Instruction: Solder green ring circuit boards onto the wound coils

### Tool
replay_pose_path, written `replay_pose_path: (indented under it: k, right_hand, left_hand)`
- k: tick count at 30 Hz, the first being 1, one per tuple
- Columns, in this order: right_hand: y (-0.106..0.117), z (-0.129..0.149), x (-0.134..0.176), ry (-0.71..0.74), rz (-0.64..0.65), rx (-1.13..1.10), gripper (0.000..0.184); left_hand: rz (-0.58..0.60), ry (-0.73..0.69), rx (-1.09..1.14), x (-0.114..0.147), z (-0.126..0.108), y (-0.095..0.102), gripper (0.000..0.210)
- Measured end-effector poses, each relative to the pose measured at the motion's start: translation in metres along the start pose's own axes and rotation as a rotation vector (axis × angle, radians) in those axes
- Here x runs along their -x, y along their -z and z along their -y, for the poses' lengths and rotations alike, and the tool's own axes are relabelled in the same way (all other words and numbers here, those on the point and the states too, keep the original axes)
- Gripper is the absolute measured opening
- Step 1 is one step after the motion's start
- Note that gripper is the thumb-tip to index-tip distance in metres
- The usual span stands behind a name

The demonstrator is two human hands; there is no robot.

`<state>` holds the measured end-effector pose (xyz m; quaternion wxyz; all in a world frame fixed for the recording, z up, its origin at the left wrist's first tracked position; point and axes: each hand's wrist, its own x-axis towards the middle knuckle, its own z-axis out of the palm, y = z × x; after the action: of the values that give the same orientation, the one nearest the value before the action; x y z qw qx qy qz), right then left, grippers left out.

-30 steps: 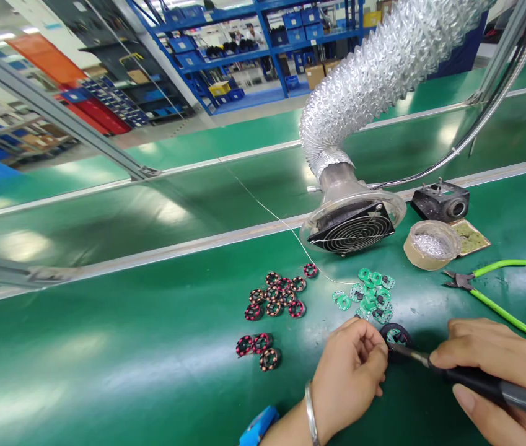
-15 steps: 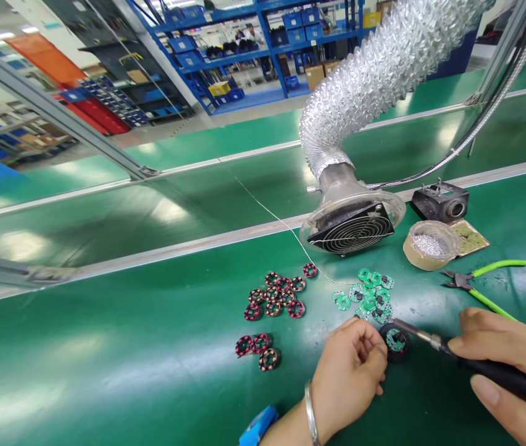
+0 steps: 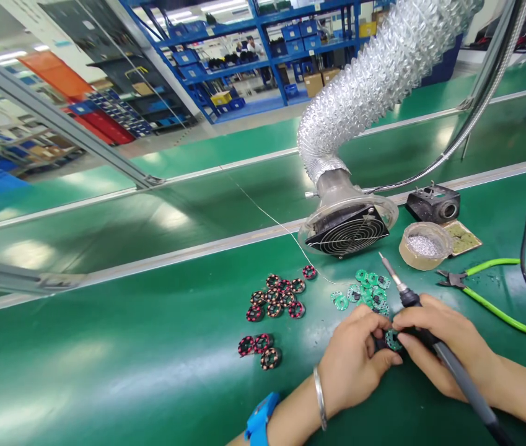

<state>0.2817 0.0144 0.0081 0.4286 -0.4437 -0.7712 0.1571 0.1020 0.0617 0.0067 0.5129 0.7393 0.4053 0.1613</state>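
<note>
My left hand [image 3: 353,353], a silver bangle and a blue band on its arm, pinches a small round motor coil part with a green circuit board [image 3: 391,340] on it. The fingertips hide much of that piece. Between the fingers of my right hand [image 3: 458,347] lies a soldering iron [image 3: 458,370], its tip pointing up and away from the board. The right thumb and forefinger also touch the board's edge. Just beyond sits a pile of loose green circuit boards [image 3: 368,290]. To the left are several copper-and-pink wound coils [image 3: 272,297] in two groups.
A fume extractor hood [image 3: 349,232] hangs over the green bench. Solder wire [image 3: 267,214] runs down to the boards. At right are a tub of silvery bits [image 3: 425,244], a sponge tray [image 3: 463,237], a black iron stand [image 3: 434,203], and green-handled cutters [image 3: 481,279].
My right hand has moved left to meet my left hand at the board. The soldering iron has swung from pointing at the board to pointing upward, away from it.
</note>
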Motion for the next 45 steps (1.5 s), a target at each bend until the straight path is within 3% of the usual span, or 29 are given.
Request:
replay_pose_path:
  k: [4, 7, 10, 14, 24, 36, 41, 45]
  right_hand:
    - [-0.004, 0.001, 0.000, -0.009, 0.092, 0.012, 0.035]
    - [-0.006, -0.001, 0.002, -0.008, 0.098, -0.005, 0.038]
    - [-0.006, -0.003, 0.003, 0.007, 0.109, -0.019, 0.035]
    - [-0.006, -0.004, 0.004, 0.021, 0.107, -0.012, 0.035]
    - [-0.003, -0.004, 0.002, 0.200, 0.112, 0.040, 0.037]
    - [-0.001, 0.000, 0.002, 0.160, 0.122, -0.028, 0.036]
    - [0.015, 0.004, -0.001, 0.066, 0.054, -0.060, 0.047]
    - [0.035, 0.009, -0.001, -0.043, 0.089, -0.032, 0.040]
  left_hand:
    - [0.045, -0.012, 0.048, 0.001, 0.004, 0.006, 0.021]
    - [-0.022, 0.017, 0.091, 0.010, 0.007, 0.005, 0.025]
    - [-0.079, 0.008, 0.104, 0.018, 0.008, 0.001, 0.001]
    - [-0.107, 0.025, 0.136, 0.018, 0.008, -0.006, 0.011]
    - [-0.119, 0.078, 0.206, 0.013, 0.006, -0.008, 0.010]
    - [-0.126, 0.114, 0.107, 0.017, 0.003, -0.009, 0.014]
    - [-0.138, 0.135, 0.060, 0.016, 0.000, -0.009, 0.016]
    - [-0.137, 0.170, 0.053, 0.014, -0.002, -0.009, 0.016]
